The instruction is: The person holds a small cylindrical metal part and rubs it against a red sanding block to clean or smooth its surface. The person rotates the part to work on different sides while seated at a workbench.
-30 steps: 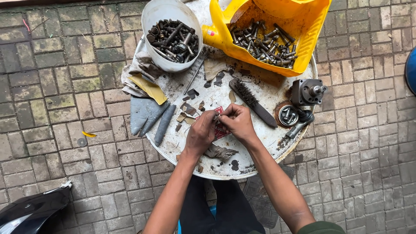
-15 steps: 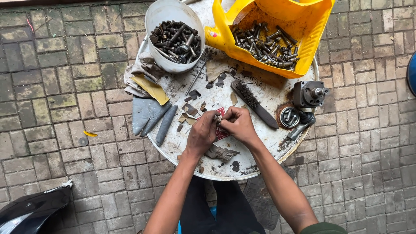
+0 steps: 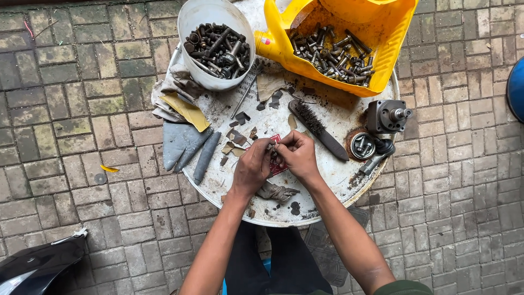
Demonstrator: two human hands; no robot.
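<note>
Left hand (image 3: 252, 166) and right hand (image 3: 296, 155) meet fingertip to fingertip at the centre of the round, stained white bench (image 3: 327, 191), pinching a small thin red piece (image 3: 276, 164) between them. A bristled wire brush (image 3: 318, 129) lies just beside. Crumpled grey rag (image 3: 275, 192) below.

Ahead of my hands, a wire brush (image 3: 319, 130) and gasket scraps (image 3: 238, 136) crowd the table (image 3: 327, 188); bare tabletop lies open toward my right.
</note>
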